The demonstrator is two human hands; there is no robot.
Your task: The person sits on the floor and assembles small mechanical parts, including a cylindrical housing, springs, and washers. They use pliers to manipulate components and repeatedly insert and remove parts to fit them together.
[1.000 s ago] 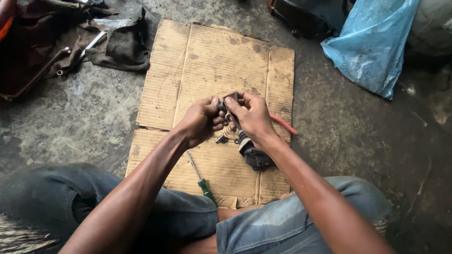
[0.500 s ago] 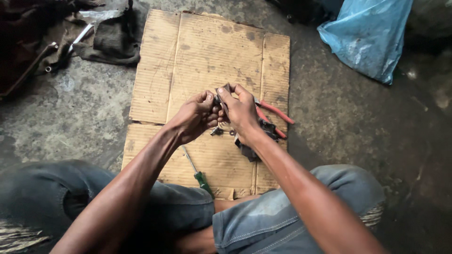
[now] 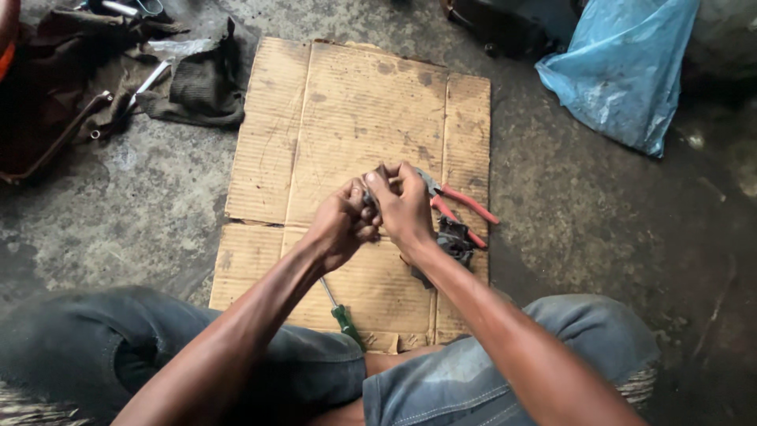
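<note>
My left hand [image 3: 341, 224] and my right hand [image 3: 404, 207] are pressed together over the cardboard sheet [image 3: 355, 118], both closed around a small dark part [image 3: 369, 197] that is mostly hidden by my fingers. Red-handled pliers [image 3: 461, 207] lie on the cardboard just right of my right hand. A dark metal piece [image 3: 453, 241] sits under my right wrist. A green-handled screwdriver [image 3: 343, 315] lies below my left forearm.
Dark rags [image 3: 197, 87] and metal tools [image 3: 146, 79] lie at the upper left on the concrete floor [image 3: 591, 213]. A blue plastic bag [image 3: 623, 71] sits at the upper right. My knees in jeans [image 3: 473, 379] fill the bottom.
My hands stay clasped on the small part with slight finger shifts. The view has drifted, so the cardboard and pliers sit a little differently in frame.
</note>
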